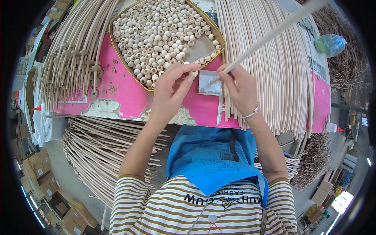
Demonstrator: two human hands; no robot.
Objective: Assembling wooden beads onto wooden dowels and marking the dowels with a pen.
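Note:
Between the thumb and fingers of my left hand (172,88) is a small wooden ball (193,73), pale like those in the tray. My right hand (241,88) grips a long wooden rod (266,38) near its lower end. The rod slants up and away to the right, and its tip dips into a small square white dish (210,91) with whitish stuff inside. Just beyond my left hand lies a shallow tray (124,64) with a yellow rim, heaped with drilled wooden balls (156,33). The ball and the rod are apart.
Straight rods (270,74) lie side by side on the pink tabletop (137,103), right of the dish. Rods with wooden discs (78,53) are piled at the left. More rods (105,150) are stacked below the table edge. A bluish plastic bag (330,45) sits far right.

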